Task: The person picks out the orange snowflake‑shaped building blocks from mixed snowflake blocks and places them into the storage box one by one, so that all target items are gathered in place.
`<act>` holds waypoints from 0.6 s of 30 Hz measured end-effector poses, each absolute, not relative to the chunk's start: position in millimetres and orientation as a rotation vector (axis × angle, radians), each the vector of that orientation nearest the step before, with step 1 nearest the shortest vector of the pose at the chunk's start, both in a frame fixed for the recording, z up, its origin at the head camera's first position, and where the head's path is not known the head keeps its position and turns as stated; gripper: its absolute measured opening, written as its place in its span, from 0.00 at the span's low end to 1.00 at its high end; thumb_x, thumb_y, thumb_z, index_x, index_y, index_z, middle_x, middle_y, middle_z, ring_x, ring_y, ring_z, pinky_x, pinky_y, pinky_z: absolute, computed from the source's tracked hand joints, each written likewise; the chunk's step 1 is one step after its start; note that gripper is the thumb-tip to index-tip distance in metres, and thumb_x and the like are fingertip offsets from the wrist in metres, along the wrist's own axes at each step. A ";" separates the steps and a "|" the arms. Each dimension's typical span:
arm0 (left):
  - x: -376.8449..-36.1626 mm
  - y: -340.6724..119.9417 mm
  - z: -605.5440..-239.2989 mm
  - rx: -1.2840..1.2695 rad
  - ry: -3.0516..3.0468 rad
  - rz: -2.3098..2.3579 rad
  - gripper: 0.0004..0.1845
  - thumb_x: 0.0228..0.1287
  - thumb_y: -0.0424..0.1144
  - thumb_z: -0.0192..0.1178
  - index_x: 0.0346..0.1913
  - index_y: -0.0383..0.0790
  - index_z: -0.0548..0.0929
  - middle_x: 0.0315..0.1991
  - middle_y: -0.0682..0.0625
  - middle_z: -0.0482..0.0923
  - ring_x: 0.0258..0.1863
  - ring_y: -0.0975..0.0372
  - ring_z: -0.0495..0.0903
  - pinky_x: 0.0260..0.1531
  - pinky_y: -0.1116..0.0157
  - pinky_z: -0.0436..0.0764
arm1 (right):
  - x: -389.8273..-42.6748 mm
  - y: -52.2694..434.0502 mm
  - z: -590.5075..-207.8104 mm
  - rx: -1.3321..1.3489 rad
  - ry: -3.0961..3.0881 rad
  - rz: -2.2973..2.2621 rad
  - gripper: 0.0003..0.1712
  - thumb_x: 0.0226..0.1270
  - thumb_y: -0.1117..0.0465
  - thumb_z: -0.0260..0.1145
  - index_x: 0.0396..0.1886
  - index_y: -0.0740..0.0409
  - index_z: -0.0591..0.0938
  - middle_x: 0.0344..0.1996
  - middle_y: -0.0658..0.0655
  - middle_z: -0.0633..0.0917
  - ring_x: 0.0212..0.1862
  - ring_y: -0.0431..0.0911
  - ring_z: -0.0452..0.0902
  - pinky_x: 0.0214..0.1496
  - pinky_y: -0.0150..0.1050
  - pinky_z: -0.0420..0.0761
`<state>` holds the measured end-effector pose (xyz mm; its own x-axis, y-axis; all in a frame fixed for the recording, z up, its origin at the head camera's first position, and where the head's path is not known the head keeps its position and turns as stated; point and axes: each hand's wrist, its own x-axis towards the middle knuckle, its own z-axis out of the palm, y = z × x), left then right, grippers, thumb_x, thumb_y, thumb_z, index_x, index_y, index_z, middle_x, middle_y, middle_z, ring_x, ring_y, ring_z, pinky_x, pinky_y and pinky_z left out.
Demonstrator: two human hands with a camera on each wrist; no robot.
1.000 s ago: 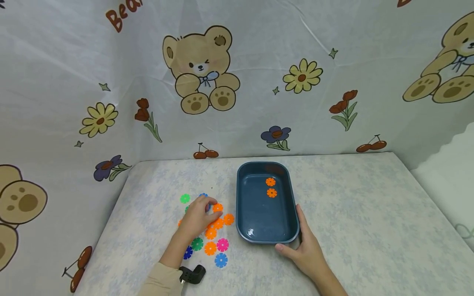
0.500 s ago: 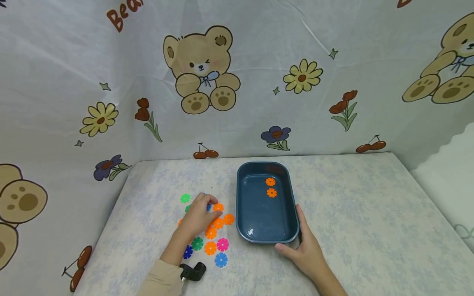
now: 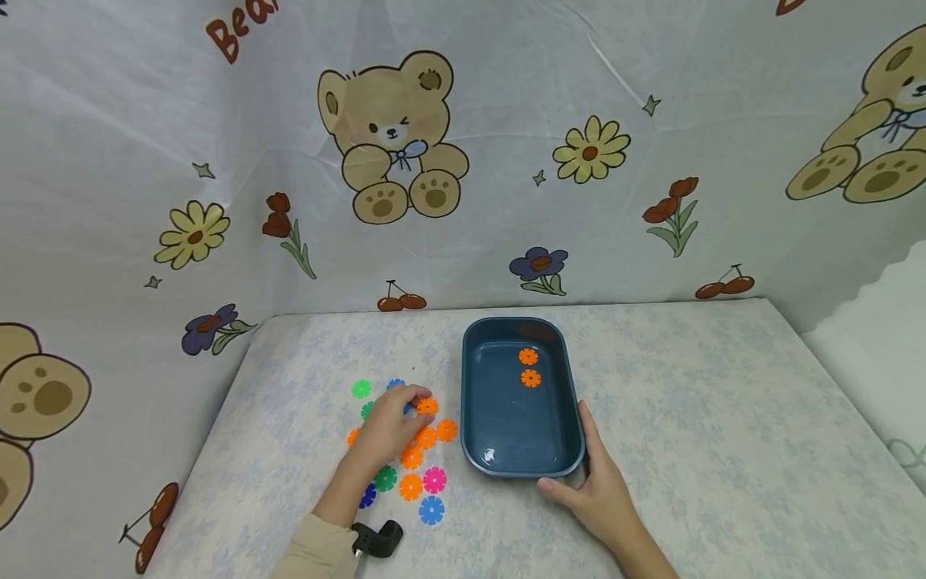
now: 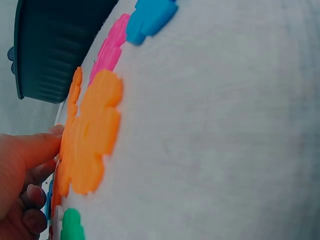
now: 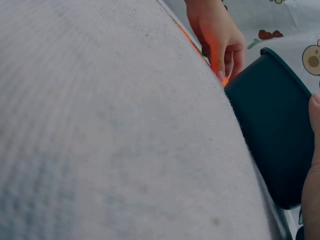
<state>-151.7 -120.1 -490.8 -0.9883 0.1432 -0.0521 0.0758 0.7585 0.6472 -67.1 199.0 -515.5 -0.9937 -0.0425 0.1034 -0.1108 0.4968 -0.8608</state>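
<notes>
The left hand (image 3: 391, 426) is laid over a scatter of flower-shaped plastic discs on the table (image 3: 687, 402); its fingertips are curled down onto an orange disc (image 3: 428, 406) at the far right edge of the scatter, and whether that disc is actually pinched cannot be told from the head view; in the left wrist view a fingertip (image 4: 42, 147) is seen touching the edge of an orange disc (image 4: 90, 135) that lies flat on the cloth. Just nearer than the fingertips more orange discs (image 3: 434, 434) are clustered; beyond the knuckles a green disc (image 3: 361, 389) and a blue disc (image 3: 395, 385) are seen; towards the wrist a dark green disc (image 3: 385, 478), an orange one (image 3: 411, 486), a pink disc (image 3: 435, 479) and a light blue disc (image 3: 432, 510) are spread.

The right hand (image 3: 593, 490) is rested against the near right corner of the blue tray (image 3: 571, 450), fingers straight along its side wall and thumb along the near wall; nothing is gripped. The tray stands just to the right of the left hand's fingertips; two orange discs (image 3: 530, 367) lie inside it, towards its far end, well apart from either hand.

A printed cloth backdrop (image 3: 391, 137) with bears and flowers is hung behind the table.
</notes>
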 end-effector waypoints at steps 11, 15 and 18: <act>-151.5 -121.5 -488.2 0.146 2.840 1.044 0.23 0.58 0.46 0.72 0.55 0.43 0.85 0.49 0.49 0.82 0.49 0.57 0.80 0.55 0.55 0.81 | -66.9 198.5 -515.1 0.133 -2.656 1.530 0.72 0.48 0.49 0.82 0.80 0.34 0.39 0.80 0.57 0.50 0.74 0.24 0.43 0.64 0.09 0.49; -150.9 -121.2 -486.5 0.132 2.839 1.065 0.21 0.58 0.47 0.72 0.53 0.43 0.85 0.49 0.49 0.81 0.47 0.58 0.79 0.52 0.57 0.82 | -67.2 198.4 -515.6 0.137 -2.649 1.544 0.72 0.48 0.49 0.82 0.80 0.35 0.40 0.80 0.57 0.50 0.75 0.24 0.43 0.64 0.10 0.49; -150.6 -121.3 -484.7 0.119 2.837 1.160 0.19 0.57 0.47 0.73 0.51 0.44 0.86 0.44 0.52 0.80 0.39 0.61 0.76 0.43 0.63 0.82 | -67.5 198.5 -515.7 0.134 -2.652 1.545 0.72 0.48 0.49 0.82 0.80 0.35 0.40 0.80 0.57 0.51 0.75 0.24 0.43 0.64 0.10 0.49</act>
